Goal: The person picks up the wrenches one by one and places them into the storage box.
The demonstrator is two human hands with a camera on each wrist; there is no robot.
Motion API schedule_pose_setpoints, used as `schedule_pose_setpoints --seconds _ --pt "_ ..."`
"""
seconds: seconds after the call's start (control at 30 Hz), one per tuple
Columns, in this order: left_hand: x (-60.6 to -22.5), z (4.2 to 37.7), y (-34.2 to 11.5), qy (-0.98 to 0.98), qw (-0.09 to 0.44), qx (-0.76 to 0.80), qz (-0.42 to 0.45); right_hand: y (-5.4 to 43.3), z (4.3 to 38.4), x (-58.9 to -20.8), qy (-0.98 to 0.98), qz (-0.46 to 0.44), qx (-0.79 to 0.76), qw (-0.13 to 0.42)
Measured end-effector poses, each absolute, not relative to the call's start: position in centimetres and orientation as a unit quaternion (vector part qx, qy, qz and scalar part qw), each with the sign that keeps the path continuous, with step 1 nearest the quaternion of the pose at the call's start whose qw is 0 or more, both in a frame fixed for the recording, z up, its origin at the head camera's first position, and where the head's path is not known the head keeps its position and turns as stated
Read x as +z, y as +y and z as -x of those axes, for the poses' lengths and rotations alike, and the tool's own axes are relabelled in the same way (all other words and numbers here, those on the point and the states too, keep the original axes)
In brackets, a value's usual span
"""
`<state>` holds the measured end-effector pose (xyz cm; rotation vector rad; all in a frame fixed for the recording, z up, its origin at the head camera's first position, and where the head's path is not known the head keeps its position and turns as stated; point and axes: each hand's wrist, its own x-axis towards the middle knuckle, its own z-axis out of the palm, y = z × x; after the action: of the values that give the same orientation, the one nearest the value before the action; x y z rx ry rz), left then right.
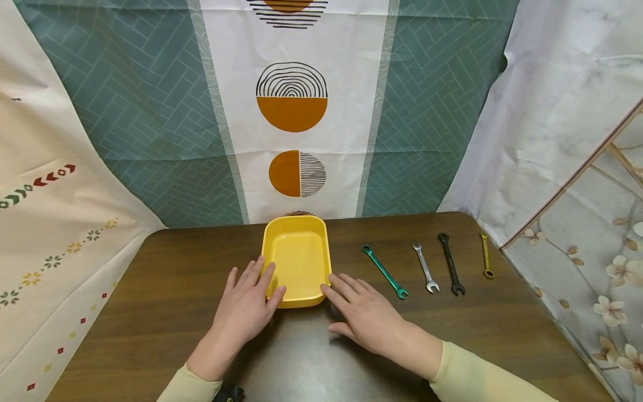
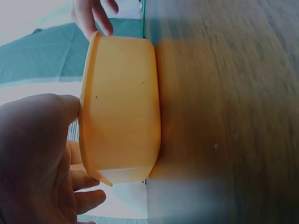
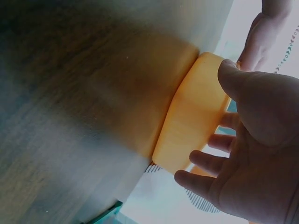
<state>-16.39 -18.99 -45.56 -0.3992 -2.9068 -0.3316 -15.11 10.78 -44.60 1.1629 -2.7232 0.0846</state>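
A yellow rectangular plastic tray (image 1: pixel 300 259), with nothing inside it, sits on the table toward its back edge. At the tray's left front, my left hand (image 1: pixel 243 307) has its fingers spread and relaxed, overlapping the rim. In the left wrist view the thumb of that hand is right at the rim of the tray (image 2: pixel 121 107). My right hand (image 1: pixel 366 315) lies along the right front corner, fingers extended with the tips at the rim. The right wrist view shows its loosely spread fingers beside the tray wall (image 3: pixel 191 112). Neither hand grips anything.
Right of the tray lie a green wrench (image 1: pixel 384 271), a silver wrench (image 1: pixel 426 269), a black wrench (image 1: pixel 451 265) and a small yellow wrench (image 1: pixel 486 257). The brown wooden table (image 1: pixel 176 279) meets a patterned cloth (image 1: pixel 145 111) at the back, with further cloths at both sides.
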Motion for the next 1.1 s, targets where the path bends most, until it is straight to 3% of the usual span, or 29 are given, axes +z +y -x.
schedule_pose_setpoints --seconds 0.4,1.1 --pt "-45.4 16.5 -18.5 -0.977 0.110 -0.108 0.147 11.5 14.7 -44.7 -0.921 -0.380 0.033 0.082" --pt "-45.1 18.0 -19.5 -0.980 0.046 -0.149 0.125 11.8 14.9 -44.6 -0.929 -0.364 0.048 0.047"
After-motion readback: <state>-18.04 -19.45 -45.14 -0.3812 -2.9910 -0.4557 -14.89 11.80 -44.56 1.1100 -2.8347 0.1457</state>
